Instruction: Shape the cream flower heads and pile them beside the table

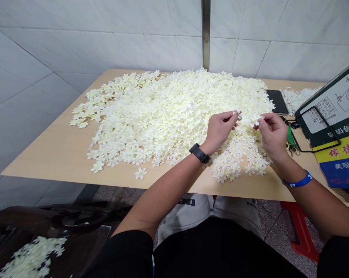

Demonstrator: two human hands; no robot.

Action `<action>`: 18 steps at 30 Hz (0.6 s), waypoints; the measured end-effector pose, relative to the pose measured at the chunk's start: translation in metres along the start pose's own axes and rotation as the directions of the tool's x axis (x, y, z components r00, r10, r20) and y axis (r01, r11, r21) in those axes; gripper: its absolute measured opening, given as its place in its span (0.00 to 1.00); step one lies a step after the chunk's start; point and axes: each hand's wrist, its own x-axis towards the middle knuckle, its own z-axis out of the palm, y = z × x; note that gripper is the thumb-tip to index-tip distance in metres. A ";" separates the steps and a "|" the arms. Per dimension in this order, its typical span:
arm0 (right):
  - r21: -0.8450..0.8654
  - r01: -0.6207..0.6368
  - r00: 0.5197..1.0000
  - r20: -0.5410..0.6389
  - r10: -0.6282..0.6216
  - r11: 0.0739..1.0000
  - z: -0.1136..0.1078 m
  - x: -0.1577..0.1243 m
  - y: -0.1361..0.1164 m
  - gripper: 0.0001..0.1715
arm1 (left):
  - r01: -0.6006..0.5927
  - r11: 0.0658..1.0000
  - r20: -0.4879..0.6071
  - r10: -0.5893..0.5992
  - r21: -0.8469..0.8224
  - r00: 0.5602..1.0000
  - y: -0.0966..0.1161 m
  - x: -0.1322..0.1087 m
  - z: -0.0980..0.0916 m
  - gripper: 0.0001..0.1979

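Note:
A broad heap of white artificial flowers [162, 112] with pale yellow centres covers much of the wooden table. Over its right side, my left hand [222, 127] pinches a small white piece, apparently a flower [237, 113], between thumb and fingertips. A little to the right, my right hand [272, 133] is closed on another white flower [255, 121] by its edge. The two hands are apart, with a short gap between them. Below them, loose flowers [240, 160] lie spread near the table's front edge. One single flower [141, 173] rests alone at the front.
A dark phone [277, 101] lies right of the heap, beside a pile of thin white bits [298, 98]. A printed box [336, 127] stands at the right, with keys [293, 148] near it. More flowers [34, 258] lie on a dark seat at lower left. A red stool [303, 231] is under the table.

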 end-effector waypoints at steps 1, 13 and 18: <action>-0.002 -0.004 1.000 0.003 0.004 1.000 0.000 0.000 0.000 0.08 | 0.015 1.000 0.009 -0.015 -0.016 1.000 0.001 -0.001 0.000 0.10; 0.023 -0.062 0.998 -0.012 0.063 0.998 0.000 -0.001 -0.001 0.07 | -0.106 0.994 -0.012 0.105 -0.002 0.994 0.000 0.000 -0.002 0.10; 0.012 -0.062 0.998 -0.012 0.062 0.998 0.001 0.000 -0.002 0.11 | -0.081 0.995 0.008 0.082 -0.056 0.997 -0.001 0.000 -0.001 0.04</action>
